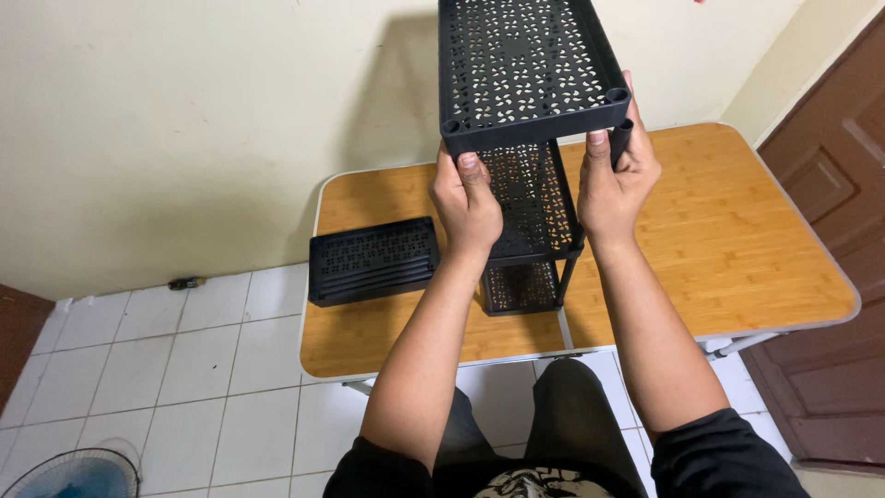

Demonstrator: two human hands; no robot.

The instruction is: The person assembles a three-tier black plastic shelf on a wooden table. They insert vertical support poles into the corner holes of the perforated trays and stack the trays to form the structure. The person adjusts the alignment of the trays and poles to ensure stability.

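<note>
A black plastic tiered rack with perforated shelves stands on the wooden folding table. Its top shelf is close to the camera, and two lower shelves show beneath it. My left hand grips the rack's near left corner, thumb pressed up against the top shelf's edge. My right hand is wrapped around the near right corner post just under the top shelf. A separate black perforated shelf panel lies flat on the table's left end, apart from both hands.
The table stands against a cream wall on a white tiled floor. A brown wooden door is at the right. A blue fan sits at the bottom left. A small object lies by the wall.
</note>
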